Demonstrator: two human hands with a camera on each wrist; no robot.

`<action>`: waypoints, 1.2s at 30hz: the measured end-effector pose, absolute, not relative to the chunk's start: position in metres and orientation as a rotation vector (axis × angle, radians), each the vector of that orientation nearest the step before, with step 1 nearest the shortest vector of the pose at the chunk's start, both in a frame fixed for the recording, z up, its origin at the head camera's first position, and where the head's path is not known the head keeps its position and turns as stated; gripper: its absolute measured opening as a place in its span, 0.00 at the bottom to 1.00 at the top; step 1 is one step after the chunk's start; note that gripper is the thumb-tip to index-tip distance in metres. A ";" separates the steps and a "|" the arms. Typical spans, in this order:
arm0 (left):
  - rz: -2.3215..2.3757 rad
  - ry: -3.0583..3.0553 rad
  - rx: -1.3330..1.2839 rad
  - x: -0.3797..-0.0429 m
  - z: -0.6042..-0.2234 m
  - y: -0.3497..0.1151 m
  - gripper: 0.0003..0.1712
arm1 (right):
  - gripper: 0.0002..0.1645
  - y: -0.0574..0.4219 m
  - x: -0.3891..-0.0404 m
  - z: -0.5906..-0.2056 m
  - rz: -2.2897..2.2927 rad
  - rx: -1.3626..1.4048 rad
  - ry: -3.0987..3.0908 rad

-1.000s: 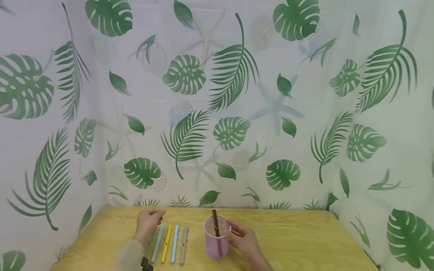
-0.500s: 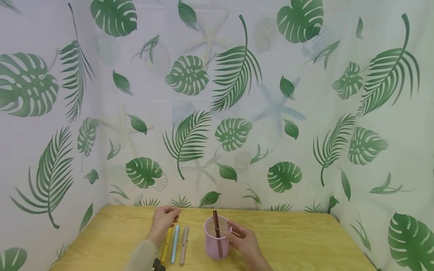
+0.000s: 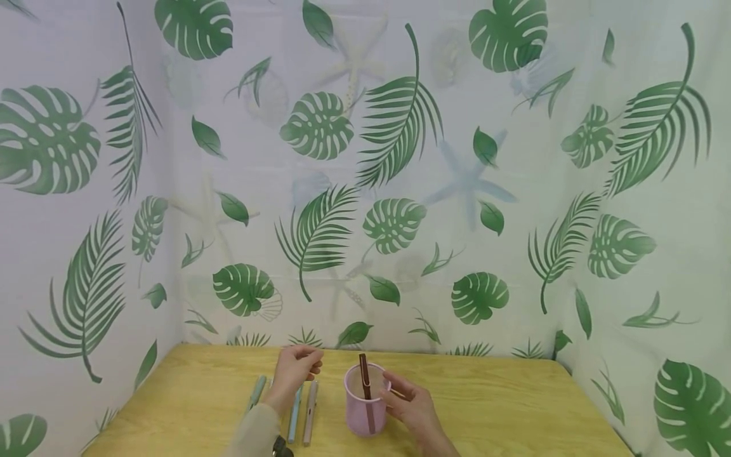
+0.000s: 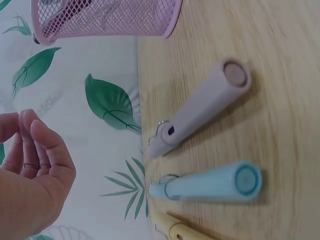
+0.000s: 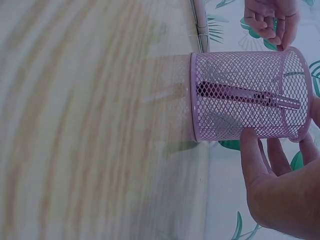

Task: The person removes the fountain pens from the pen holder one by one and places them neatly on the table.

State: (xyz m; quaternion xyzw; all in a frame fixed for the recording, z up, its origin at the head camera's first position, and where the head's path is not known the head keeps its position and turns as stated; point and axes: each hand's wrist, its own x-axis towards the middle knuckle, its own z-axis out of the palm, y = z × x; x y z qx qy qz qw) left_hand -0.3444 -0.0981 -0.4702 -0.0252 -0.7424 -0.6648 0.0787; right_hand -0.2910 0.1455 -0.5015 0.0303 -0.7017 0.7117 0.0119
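My right hand (image 3: pixel 415 409) holds the pink mesh pen holder (image 3: pixel 365 419) by its right side, thumb and fingers around the wall near the rim. One dark brown pen (image 3: pixel 364 376) leans inside it, also visible through the mesh in the right wrist view. My left hand (image 3: pixel 296 371) hovers over the row of pens with its fingers loosely bent and nothing between them. Beneath and beside it lie a taupe pen (image 4: pixel 200 110), a light blue pen (image 4: pixel 210 185) and a yellow pen (image 4: pixel 185 230). A green pen (image 3: pixel 256 393) shows left of the wrist; the sleeve hides part of the row.
The wood-grain table (image 3: pixel 491 406) runs back to a white curtain (image 3: pixel 400 273) printed with green leaves, which also closes both sides. The pen holder stands just right of the pen row.
My left hand has moved rightward along the pen row, uncovering the green pen and covering the yellow one. The right hand stays at the pen holder.
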 end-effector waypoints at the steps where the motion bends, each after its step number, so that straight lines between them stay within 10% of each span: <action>1: -1.996 -2.219 -0.082 -0.345 -0.470 -0.096 0.13 | 0.30 0.146 -0.291 -0.502 2.219 0.093 -2.190; 36: -1.906 -2.202 -0.194 -0.347 -0.475 -0.042 0.17 | 0.31 0.146 -0.288 -0.499 2.204 0.128 -2.190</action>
